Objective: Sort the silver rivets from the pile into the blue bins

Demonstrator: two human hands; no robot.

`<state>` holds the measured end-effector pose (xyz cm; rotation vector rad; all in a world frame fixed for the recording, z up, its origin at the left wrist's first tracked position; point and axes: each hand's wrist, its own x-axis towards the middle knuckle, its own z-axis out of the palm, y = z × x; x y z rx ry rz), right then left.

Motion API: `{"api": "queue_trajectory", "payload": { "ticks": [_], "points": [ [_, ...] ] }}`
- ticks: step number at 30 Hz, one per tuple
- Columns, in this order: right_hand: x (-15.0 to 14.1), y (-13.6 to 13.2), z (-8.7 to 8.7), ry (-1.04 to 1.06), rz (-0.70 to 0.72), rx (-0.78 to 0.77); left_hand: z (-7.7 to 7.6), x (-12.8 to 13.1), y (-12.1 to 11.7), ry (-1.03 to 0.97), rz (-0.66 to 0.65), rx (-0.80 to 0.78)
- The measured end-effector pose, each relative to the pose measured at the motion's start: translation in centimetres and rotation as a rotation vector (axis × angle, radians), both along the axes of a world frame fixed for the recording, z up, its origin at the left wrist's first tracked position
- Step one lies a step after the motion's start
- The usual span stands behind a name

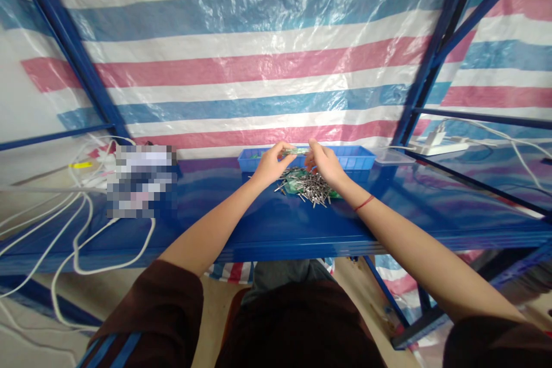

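Both my hands are raised over a heap of small metal pins (307, 187) on the blue shelf (267, 224). My left hand (271, 164) and my right hand (324, 164) pinch the two ends of a thin greenish strip (296, 151) held level between them. The pins lie partly on a green piece (294, 186) just below my hands. Behind the hands stands a low blue plastic tray (353, 157). A red band circles my right wrist (364, 203).
White cables (81, 230) loop over the shelf's left end beside a blurred patch. A clear plastic lid or box (393, 156) lies right of the tray, with a white power strip (435, 146) behind. Blue frame posts (426, 69) and a striped tarp (259, 57) close the back.
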<state>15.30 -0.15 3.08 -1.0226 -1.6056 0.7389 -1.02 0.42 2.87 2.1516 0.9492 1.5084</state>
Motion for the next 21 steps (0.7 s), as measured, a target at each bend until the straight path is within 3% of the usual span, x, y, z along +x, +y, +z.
{"api": "queue_trajectory", "payload": {
  "ticks": [4, 7, 11, 15, 17, 21],
  "points": [
    [-0.2, -0.4, 0.5, 0.036, 0.137, -0.049, 0.3, -0.1, -0.3, 0.101, -0.007, 0.089],
    [-0.4, -0.1, 0.5, 0.074, 0.125, -0.005, 0.2, 0.0, -0.1, 0.093, 0.020, 0.048],
    [0.0, -0.1, 0.2, -0.090, -0.054, 0.313, -0.2, 0.1, 0.3, -0.092, 0.021, -0.273],
    [0.3, -1.0, 0.4, -0.316, -0.165, 0.642, 0.0, 0.1, 0.3, -0.148, -0.147, -0.640],
    [0.3, -1.3, 0.4, -0.379, -0.135, 0.733, 0.2, 0.1, 0.0, -0.193, -0.232, -0.700],
    [0.1, -1.2, 0.4, -0.478, 0.005, 0.855, 0.4, 0.1, -0.4, -0.333, -0.269, -0.646]
  ]
}}
